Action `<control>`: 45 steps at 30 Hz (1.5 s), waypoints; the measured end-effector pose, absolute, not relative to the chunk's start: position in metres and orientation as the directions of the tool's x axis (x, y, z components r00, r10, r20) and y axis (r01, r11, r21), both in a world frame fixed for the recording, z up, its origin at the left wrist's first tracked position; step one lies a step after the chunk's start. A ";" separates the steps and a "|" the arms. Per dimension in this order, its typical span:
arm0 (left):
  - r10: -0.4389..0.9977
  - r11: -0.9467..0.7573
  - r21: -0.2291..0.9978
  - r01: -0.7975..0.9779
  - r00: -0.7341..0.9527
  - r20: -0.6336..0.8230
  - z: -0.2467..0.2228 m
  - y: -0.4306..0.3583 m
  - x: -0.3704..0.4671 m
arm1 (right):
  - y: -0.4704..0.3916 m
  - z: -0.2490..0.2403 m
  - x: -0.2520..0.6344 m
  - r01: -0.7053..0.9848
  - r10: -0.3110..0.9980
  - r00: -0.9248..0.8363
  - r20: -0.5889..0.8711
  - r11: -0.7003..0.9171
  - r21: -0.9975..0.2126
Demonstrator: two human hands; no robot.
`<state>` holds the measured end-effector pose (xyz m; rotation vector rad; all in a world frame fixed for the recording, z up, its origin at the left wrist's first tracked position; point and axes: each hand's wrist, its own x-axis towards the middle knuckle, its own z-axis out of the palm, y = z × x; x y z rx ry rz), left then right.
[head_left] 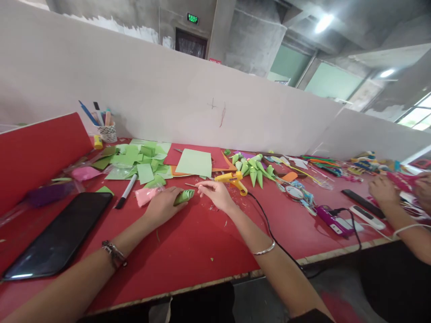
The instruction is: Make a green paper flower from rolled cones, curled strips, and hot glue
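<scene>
My left hand [164, 206] is closed round a rolled piece of green paper [184, 196] just above the red table [188, 255]. In my right hand [215, 194] a thin brown stick [191, 185] is pinched between the fingertips, its free end pointing left above the green roll. Right behind my right hand lies a yellow glue gun [235, 180], its black cord running to the right. A bag of pink material [145, 195] sits beside my left hand. Cut green paper pieces [134, 157] are heaped at the back left.
A large black tablet [60, 233] and a marker [126, 192] lie at the left. Green paper cones [254, 168] are piled behind the glue gun. A purple power socket [335, 220] stands at the right, near another person's hands [384, 190].
</scene>
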<state>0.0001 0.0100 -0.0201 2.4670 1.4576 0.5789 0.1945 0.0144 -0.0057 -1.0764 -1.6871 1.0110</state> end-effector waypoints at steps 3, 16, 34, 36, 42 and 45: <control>0.890 -0.452 0.517 0.727 0.402 0.214 -0.018 0.009 -0.003 | 0.017 -0.004 0.196 0.262 0.930 -0.251 0.268 0.332 -0.906; 0.878 -0.464 0.631 0.622 0.418 0.233 -0.015 0.002 0.003 | 0.011 -0.013 0.197 0.045 0.957 -0.165 0.237 0.248 -0.968; 0.860 -0.480 0.544 0.688 0.492 0.137 -0.013 -0.003 0.005 | 0.010 -0.022 0.199 -0.029 0.962 -0.182 0.205 0.203 -0.979; 0.863 -0.475 0.546 0.690 0.487 0.136 -0.013 -0.002 0.005 | 0.010 -0.023 0.199 -0.045 0.962 -0.178 0.206 0.201 -0.979; 0.865 -0.477 0.531 0.700 0.480 0.144 -0.013 -0.002 0.006 | 0.010 -0.023 0.199 -0.025 0.966 -0.178 0.187 0.186 -0.982; 0.863 -0.484 0.514 0.708 0.482 0.149 -0.012 -0.003 0.006 | 0.010 -0.021 0.198 -0.027 0.969 -0.165 0.184 0.182 -0.983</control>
